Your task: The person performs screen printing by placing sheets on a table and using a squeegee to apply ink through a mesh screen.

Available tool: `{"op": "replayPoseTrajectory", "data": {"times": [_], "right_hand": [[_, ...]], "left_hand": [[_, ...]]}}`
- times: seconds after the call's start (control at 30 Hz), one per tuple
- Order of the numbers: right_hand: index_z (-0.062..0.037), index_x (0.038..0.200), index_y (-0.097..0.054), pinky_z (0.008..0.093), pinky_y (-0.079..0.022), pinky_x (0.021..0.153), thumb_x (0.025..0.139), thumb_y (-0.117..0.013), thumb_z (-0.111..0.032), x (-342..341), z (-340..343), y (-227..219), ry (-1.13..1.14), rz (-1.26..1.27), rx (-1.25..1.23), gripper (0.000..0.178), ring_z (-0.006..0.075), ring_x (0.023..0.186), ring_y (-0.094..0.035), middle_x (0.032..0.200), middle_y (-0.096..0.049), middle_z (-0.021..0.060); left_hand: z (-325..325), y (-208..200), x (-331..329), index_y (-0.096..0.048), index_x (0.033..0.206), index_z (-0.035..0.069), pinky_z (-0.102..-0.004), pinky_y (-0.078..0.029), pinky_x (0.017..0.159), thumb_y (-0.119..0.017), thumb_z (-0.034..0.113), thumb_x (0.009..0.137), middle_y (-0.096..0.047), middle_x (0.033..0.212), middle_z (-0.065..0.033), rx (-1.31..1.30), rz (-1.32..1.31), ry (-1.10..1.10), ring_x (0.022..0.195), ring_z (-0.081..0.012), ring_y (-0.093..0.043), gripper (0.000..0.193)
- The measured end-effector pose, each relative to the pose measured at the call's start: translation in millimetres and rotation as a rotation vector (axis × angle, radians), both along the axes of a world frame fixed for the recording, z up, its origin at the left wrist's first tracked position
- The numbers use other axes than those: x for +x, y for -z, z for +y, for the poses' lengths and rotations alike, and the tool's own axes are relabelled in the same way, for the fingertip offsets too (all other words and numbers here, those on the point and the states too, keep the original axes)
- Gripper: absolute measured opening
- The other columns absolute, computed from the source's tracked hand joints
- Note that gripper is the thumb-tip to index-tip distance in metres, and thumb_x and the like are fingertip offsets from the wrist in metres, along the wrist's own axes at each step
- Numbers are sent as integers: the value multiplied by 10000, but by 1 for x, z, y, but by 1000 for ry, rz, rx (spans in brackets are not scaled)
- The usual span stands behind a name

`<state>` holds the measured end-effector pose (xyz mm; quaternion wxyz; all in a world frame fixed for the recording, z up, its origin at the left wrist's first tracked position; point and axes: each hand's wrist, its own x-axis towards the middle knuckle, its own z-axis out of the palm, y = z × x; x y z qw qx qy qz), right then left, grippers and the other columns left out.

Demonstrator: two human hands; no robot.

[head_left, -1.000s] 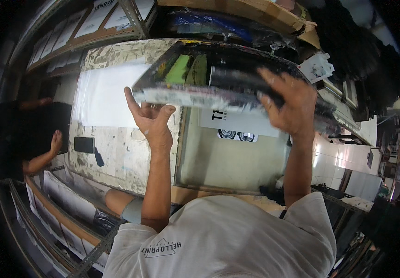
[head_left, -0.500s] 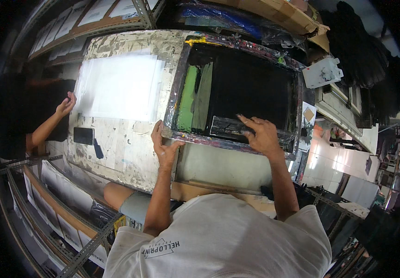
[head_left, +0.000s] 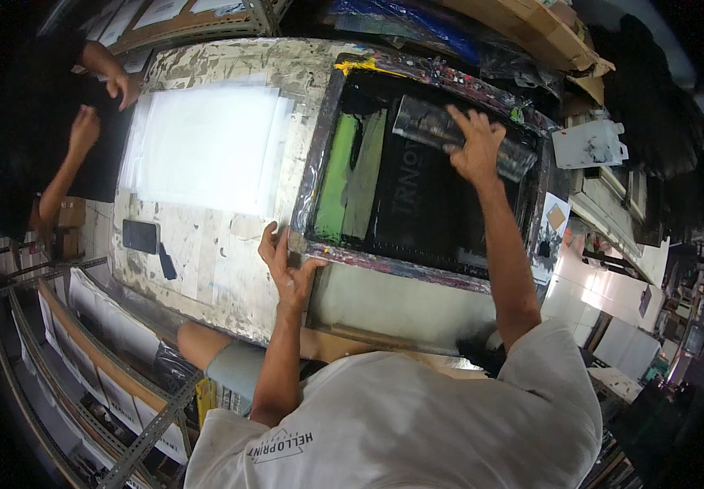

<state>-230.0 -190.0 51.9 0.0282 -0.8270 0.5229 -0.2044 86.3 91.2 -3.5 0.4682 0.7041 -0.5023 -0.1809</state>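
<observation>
We are working at a paint-spattered bench [head_left: 229, 269] with a screen-printing frame [head_left: 384, 262] lying flat on it as our landmark. Our left hand [head_left: 286, 265] is pressing on the frame's near left corner, fingers spread and closing on nothing. Our right hand [head_left: 476, 147] is gripping a squeegee [head_left: 425, 126] inside the frame, toward its far side, fingers curled over the blade's handle. Green ink [head_left: 337, 187] is lying in a band along the frame's left inner edge. Left of the frame, white sheets [head_left: 205, 147] are covering the bench, and beyond them another person's hands [head_left: 87, 130] are resting at the bench's edge. A small dark phone-like slab [head_left: 140, 236] is lying left of the frame, nearer us.
</observation>
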Motion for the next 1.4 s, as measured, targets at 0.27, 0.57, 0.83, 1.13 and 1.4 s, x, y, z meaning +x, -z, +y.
{"op": "replayPoseTrajectory", "data": {"times": [0.27, 0.57, 0.83, 1.13, 1.4], "right_hand": [[-196, 1379, -612, 477, -373, 1007, 724, -812, -140, -14, -97, -3, 1, 2, 23, 688, 346, 1157, -593, 1352, -608, 215], [-281, 1305, -658, 482, -514, 882, 852, -698, -128, -2, -20, -18, 19, 82, -40, 480, 371, 1063, -663, 1116, -695, 223], [-261, 1305, -666, 469, -506, 774, 804, -716, -148, 3, 155, -110, -10, -5, 173, 516, 377, 890, -663, 1048, -687, 251], [-240, 1262, -695, 427, -484, 626, 563, -857, -462, -7, 131, -217, -143, -49, -323, 751, 306, 718, -626, 836, -617, 105], [-137, 1121, -768, 399, -557, 826, 698, -857, -438, -12, 39, -278, -92, -22, -326, 526, 312, 902, -729, 994, -763, 111]], "left_hand": [[-3, -3, -2, -547, 1379, 50, -455, -383, 1067, -944, 296, 611, -418, 1444, -186, -72, 6, -1, 1282, -347, -422, 899], [-2, -4, -7, -541, 1394, 19, -373, -418, 1047, -881, 23, 604, -555, 1273, -113, -37, 436, -45, 1194, -254, -511, 860], [-24, -72, -17, -530, 1379, -37, -355, -405, 1080, -838, -69, 625, -587, 1273, -114, -193, 417, -97, 1187, -229, -552, 815], [-101, -149, -38, -295, 1462, 73, -332, -461, 929, -655, 97, 964, -549, 1247, -117, -561, 619, -24, 1047, -193, -559, 615], [-109, -39, -81, -528, 1233, 46, -458, -528, 736, -739, 273, 888, -702, 875, -163, 438, -158, 185, 842, -342, -699, 464]]}}
